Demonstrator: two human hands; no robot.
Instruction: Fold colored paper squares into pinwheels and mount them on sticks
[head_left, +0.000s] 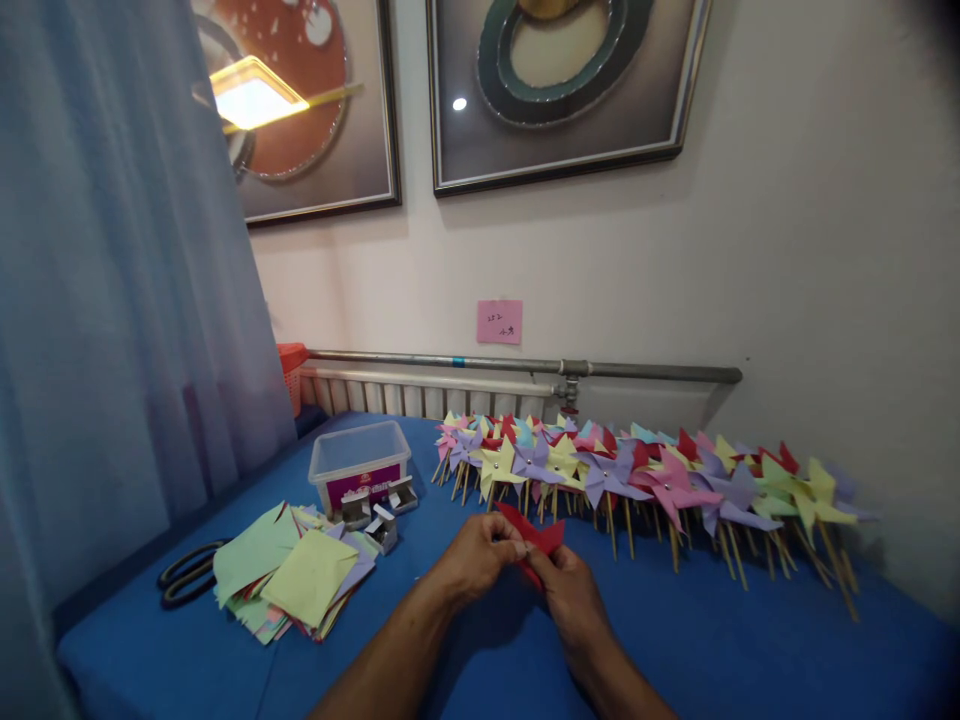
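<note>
Head view: a red paper piece (534,540) is held between the left hand (480,555) and the right hand (571,592), both pinched closed on it, above the blue table (750,650). The places of the other things are given from this red paper. Just behind it, a long row of finished paper pinwheels (645,475) on wooden sticks is laid across the table against the wall. To its left, a stack of coloured paper squares (292,575) is spread, with small open boxes (382,510) and a clear plastic tub (358,462) behind the stack. Farther left, black scissors (184,575) are seen at the table edge. Above and behind it, a pink note (499,321) is stuck to the wall.
</note>
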